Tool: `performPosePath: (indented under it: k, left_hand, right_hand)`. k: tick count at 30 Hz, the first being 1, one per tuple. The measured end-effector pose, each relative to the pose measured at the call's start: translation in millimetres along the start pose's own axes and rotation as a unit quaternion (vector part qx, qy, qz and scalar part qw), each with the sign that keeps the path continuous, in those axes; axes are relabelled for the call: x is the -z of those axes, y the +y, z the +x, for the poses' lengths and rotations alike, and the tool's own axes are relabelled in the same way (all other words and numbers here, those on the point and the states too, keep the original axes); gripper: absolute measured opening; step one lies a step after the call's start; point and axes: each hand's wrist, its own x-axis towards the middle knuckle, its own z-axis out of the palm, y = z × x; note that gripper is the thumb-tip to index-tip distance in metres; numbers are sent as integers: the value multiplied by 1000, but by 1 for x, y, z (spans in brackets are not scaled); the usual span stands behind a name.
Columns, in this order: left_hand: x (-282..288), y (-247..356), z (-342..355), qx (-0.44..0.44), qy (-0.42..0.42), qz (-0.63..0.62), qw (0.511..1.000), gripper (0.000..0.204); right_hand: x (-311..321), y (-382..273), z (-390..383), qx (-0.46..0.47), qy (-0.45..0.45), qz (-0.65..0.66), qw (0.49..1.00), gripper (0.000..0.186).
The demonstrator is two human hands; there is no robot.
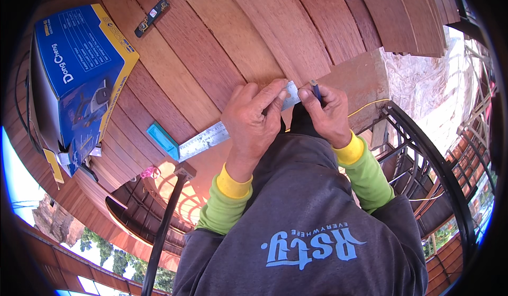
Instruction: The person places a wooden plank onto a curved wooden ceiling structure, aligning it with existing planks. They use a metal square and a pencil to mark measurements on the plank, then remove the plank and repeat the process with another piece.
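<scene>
A try square with a teal handle (163, 141) and a silver ruled blade (203, 139) slants across the front of the wooden planks (211, 47). My left hand (251, 121) is closed around the blade near its far end, thumb and fingers pinching it. The blade's tip pokes out past those fingers toward my right hand (330, 115). My right hand is curled around a dark pencil (316, 89), whose end sticks up between the fingers. Its thumb is close to the blade's tip; whether they touch I cannot tell.
At the left stands a blue and yellow cardboard box (69, 63). A slim dark patterned object (152, 18) lies on the planks beyond it. Black metal rails (423, 142) rise at the right, with a yellow cord (369, 105) nearby. A whitish sheet (418, 79) spreads beyond.
</scene>
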Motion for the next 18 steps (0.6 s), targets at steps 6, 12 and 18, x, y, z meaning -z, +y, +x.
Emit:
performPosePath:
  k: [6,12,18]
  left_hand:
    - [-1,1,-1,11,-4,0,1000,18]
    - [-2,-1,-1,2,6,-8,1000,18]
    - [-1,0,1,-1,1,-4,1000,19]
  right_hand:
    - [20,-11,-8,94,106,67,988,32]
    - [43,-33,-8,175,100,-40,979,32]
    - [31,-37,15,233,-16,-112,966,10]
